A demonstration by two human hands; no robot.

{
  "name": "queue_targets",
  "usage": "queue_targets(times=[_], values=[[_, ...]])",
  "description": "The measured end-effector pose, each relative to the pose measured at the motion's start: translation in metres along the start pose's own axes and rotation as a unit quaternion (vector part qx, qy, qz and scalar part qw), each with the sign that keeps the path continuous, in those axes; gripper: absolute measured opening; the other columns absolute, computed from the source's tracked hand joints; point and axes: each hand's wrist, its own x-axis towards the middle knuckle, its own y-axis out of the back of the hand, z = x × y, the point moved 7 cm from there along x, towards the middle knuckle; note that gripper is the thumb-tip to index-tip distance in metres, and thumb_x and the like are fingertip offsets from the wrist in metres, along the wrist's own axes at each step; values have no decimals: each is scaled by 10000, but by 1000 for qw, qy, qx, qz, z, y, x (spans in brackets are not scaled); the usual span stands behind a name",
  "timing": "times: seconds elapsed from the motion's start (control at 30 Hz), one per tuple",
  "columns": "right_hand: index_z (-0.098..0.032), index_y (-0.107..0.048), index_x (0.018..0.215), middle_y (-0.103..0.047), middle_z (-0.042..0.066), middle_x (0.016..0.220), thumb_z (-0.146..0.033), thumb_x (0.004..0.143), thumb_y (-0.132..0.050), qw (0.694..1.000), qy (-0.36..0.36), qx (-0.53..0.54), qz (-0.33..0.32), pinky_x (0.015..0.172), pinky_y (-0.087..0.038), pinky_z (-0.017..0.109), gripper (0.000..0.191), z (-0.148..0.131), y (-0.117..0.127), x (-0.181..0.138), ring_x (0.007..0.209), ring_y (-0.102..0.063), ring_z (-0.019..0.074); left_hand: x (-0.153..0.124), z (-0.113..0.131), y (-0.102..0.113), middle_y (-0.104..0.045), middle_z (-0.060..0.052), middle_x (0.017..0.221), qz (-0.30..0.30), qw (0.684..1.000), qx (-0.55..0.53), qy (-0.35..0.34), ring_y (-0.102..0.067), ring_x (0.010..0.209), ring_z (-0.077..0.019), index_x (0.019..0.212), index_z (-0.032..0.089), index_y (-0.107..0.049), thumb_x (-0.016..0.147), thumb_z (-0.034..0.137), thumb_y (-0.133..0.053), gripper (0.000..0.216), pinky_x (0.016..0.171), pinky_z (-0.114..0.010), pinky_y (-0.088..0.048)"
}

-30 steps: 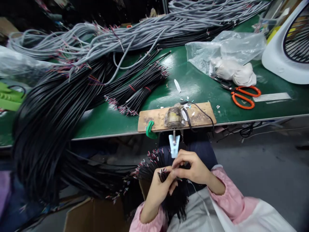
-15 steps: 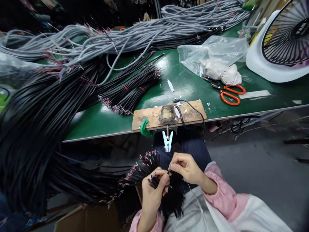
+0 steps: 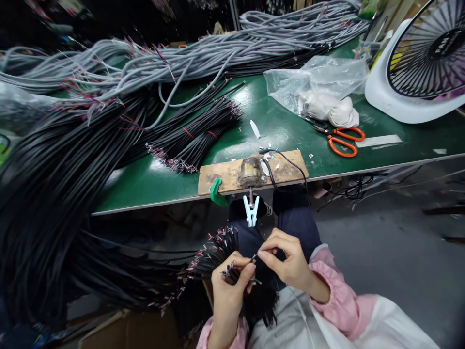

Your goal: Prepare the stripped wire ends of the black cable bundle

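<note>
My left hand (image 3: 232, 283) is closed around several black cables (image 3: 229, 277) whose stripped ends show small coloured wires. One cable end pokes up between its thumb and forefinger. My right hand (image 3: 285, 257) pinches the thin coloured wires (image 3: 255, 255) at that cable's tip. Under and behind my left hand lies a thick bunch of black cables (image 3: 216, 247) with red and white wire ends, across my lap. Just above the hands, a light blue clothes peg (image 3: 251, 212) sits on the shaft of a small motor (image 3: 250, 172).
The motor is mounted on a wooden board (image 3: 218, 175), held by a green clamp (image 3: 217, 192) at the table's edge. Orange-handled scissors (image 3: 342, 140), a plastic bag (image 3: 319, 77) and a white fan (image 3: 403, 104) stand to the right. Grey cables (image 3: 203, 58) and black cables (image 3: 47, 194) cover the back and left.
My right hand has moved slightly right and away from my left, baring the coloured wires at the cable tip. My left hand keeps its hold on the cables.
</note>
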Motion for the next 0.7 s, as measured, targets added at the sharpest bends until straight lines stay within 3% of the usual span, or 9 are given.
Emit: queue_targets(times=[0.27, 0.47, 0.6, 0.7], values=[[-160, -749, 880, -701, 56, 720, -376, 964, -662, 994, 67, -23, -89, 713, -474, 345, 247, -14, -9, 8, 676, -613, 180, 2, -1, 5, -520, 39, 632, -11, 999, 11, -34, -496, 476, -76, 629, 153, -691, 787, 281, -825, 244, 415, -174, -386], [-143, -748, 821, -666, 62, 727, -299, 963, -641, 995, 9, 43, -94, 589, -453, 271, 236, -5, -9, 11, 645, -576, 154, 6, 1, 2, -546, 35, 635, -25, 1000, 3, -6, -502, 445, -71, 655, 153, -720, 763, 301, -843, 221, 382, -167, -392], [-149, -744, 769, -646, 40, 675, -410, 935, -692, 988, -25, 125, -90, 555, -439, 257, 314, 10, -15, 13, 595, -559, 139, 6, 0, -6, -561, 17, 567, -88, 995, -4, 37, -526, 412, -86, 657, 137, -736, 835, 378, -781, 303, 369, -173, -405], [-154, -717, 712, -625, 24, 638, -495, 919, -698, 981, -67, 176, -43, 526, -430, 256, 400, 23, -21, 12, 552, -549, 132, 9, 4, -9, -568, 13, 560, -80, 996, -31, 36, -547, 421, -88, 679, 135, -744, 840, 394, -782, 307, 376, -161, -404]])
